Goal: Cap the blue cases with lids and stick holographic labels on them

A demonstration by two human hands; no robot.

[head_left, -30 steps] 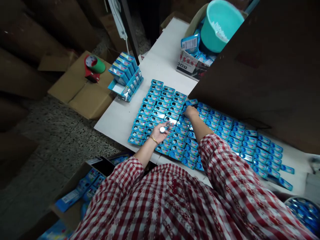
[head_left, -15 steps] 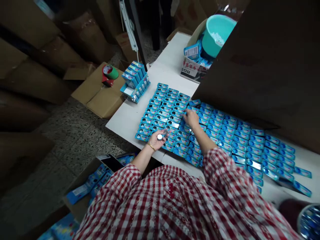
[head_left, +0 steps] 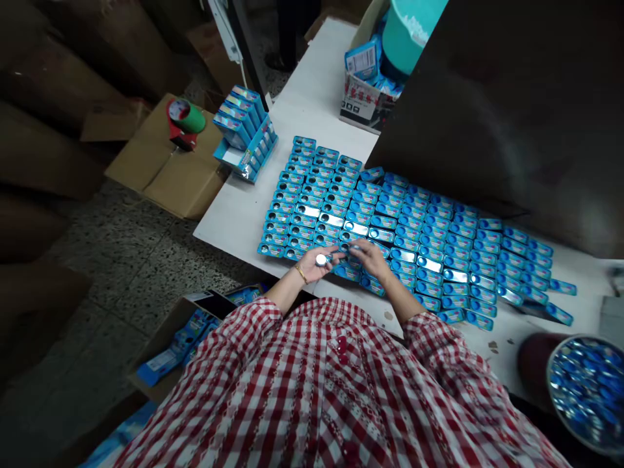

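Note:
Many small blue packs (head_left: 400, 224) lie in tight rows on a white table (head_left: 244, 214). My left hand (head_left: 319, 262) hovers palm up over the near rows, cupping a few small round silver discs (head_left: 321, 259). My right hand (head_left: 368, 255) sits just right of it, fingers pinched toward the discs in the left palm. Whether the right fingers hold a disc is not visible. Both sleeves are red and white checked.
A stack of blue boxes (head_left: 244, 133) stands at the table's left corner. A teal bucket (head_left: 407, 32) rests in a carton (head_left: 365, 97) at the far end. A bowl of blue pieces (head_left: 585, 390) is at lower right. Cardboard boxes (head_left: 166, 166) and green tape (head_left: 188, 117) are on the floor.
My right hand has drawn back from the far rows of packs to meet my left hand over the near rows. The left hand has kept its discs.

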